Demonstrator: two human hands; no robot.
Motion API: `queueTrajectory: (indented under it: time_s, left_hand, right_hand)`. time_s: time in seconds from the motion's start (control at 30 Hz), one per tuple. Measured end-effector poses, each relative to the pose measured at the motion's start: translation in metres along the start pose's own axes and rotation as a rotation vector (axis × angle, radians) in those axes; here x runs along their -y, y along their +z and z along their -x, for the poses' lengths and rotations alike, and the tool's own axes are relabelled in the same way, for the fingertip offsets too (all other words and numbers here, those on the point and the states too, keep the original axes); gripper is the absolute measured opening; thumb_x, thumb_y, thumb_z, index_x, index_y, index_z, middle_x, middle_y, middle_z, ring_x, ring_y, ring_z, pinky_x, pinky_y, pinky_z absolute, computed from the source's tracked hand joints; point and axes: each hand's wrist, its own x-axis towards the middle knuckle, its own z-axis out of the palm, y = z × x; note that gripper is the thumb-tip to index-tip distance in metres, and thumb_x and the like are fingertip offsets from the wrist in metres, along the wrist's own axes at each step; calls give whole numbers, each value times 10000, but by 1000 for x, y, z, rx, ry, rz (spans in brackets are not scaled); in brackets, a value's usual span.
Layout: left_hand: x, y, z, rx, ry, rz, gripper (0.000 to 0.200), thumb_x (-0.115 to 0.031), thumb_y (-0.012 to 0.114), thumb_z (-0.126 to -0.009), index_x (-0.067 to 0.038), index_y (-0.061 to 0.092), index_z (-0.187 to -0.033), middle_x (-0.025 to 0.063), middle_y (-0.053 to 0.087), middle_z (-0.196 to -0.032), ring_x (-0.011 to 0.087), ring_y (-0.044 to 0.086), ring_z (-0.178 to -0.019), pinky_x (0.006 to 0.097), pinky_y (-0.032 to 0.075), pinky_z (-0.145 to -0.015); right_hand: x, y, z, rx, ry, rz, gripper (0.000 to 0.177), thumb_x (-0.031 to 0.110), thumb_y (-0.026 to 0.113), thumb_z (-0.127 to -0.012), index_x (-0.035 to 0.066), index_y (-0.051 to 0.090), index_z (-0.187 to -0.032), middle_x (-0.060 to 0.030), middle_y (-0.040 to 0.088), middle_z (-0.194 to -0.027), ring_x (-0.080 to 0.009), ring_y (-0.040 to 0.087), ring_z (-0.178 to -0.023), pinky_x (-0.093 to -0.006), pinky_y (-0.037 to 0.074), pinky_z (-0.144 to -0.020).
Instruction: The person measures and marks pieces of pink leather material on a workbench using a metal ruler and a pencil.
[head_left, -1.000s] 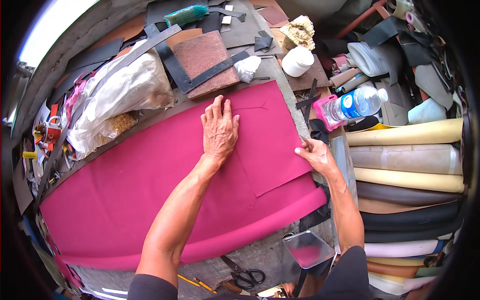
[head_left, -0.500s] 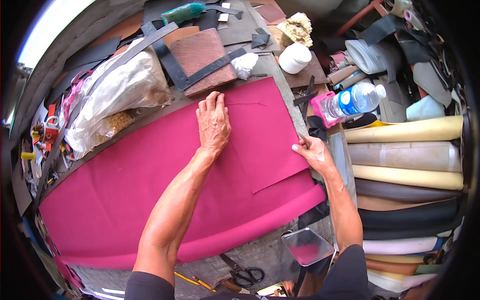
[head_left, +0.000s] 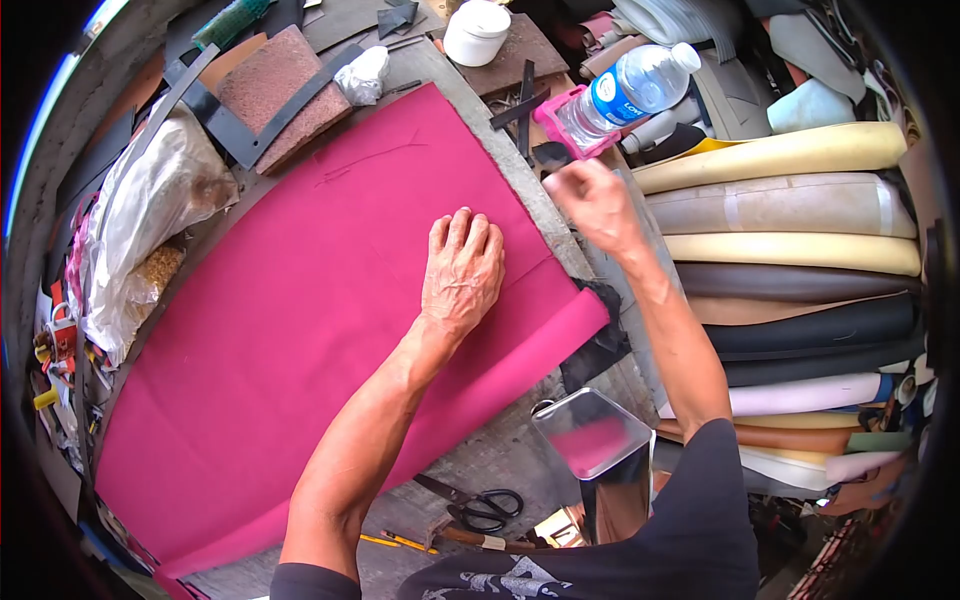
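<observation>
A magenta sheet of leather-like material lies across the bench, its near edge curled into a roll. Thin drawn lines show on its upper part. My left hand presses on the sheet with its fingers stretched out, near a straight edge in the material. Beyond the sheet's right side, my right hand hovers by the bench edge. Its fingers are curled together and blurred; whatever they may hold cannot be made out. Close above it, a water bottle lies tilted in a pink holder.
Scissors, a hammer and a clear-lidded box sit at the near edge. A stone slab, plastic bag and white jar line the far side. Rolled materials are stacked at right.
My left hand has shifted right and nearer on the sheet. My right hand has left the sheet's right edge, where it pinched a small dark tool. The view has swung rightward and nearer.
</observation>
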Motion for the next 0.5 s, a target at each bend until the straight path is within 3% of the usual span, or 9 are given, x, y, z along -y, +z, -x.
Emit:
queueTrajectory:
  time_s: [0.1,0.13,0.23,0.27,0.37,0.4,0.5]
  left_hand:
    - [-11,-4,-7,65,-70,6,326,-222,656,-842,-15,607,-1089,152,559,-1149,342,485,-1186,509,370,-1006]
    - [-11,-1,-6,68,-66,-24,332,-234,658,-844,-34,609,-1104,148,547,-1175,349,468,-1194,526,359,-1005]
    - [-9,8,0,-44,-20,-39,357,-239,652,-854,-74,616,-1168,148,529,-1243,352,451,-1226,538,351,-1009]
    - [-9,9,1,-3,-19,-30,405,-259,647,-877,-130,610,-1258,117,494,-1372,369,392,-1328,572,303,-1072]
    - [-5,10,0,66,48,-27,442,-286,637,-899,-155,592,-1319,70,456,-1463,385,312,-1413,609,221,-1132]
    - [-5,10,-1,120,22,10,456,-333,627,-911,-167,588,-1334,43,435,-1496,393,269,-1443,635,152,-1158]
    - [-8,2,-3,144,3,47,465,-368,615,-915,-172,588,-1335,55,441,-1487,395,283,-1433,637,155,-1155]
  right_hand:
    - [-7,-33,10,-42,27,-534,422,390,535,-1012,-4,680,-971,-70,669,-890,-157,609,-780,-331,486,-667]
    - [-12,-45,13,34,-43,-317,490,440,467,-1038,-6,669,-1014,-62,677,-908,-149,615,-726,-306,499,-637]
    - [-15,-52,31,393,235,-528,539,500,482,-1015,-3,674,-1044,-76,675,-874,-136,625,-675,-287,511,-604]
    - [-19,-54,34,455,216,-556,432,424,537,-1009,40,722,-1086,-54,670,-817,-132,645,-649,-272,535,-631]
    - [-37,-46,36,534,119,-658,296,287,638,-969,37,734,-1096,-65,704,-879,-134,675,-718,-271,552,-698]
    - [-34,-48,37,548,272,-693,243,114,756,-850,-30,731,-1044,-144,719,-1008,-204,705,-887,-306,568,-795]
    - [-48,-33,35,576,-134,-616,221,3,746,-813,-20,736,-1033,-138,721,-1021,-223,685,-987,-300,552,-845]
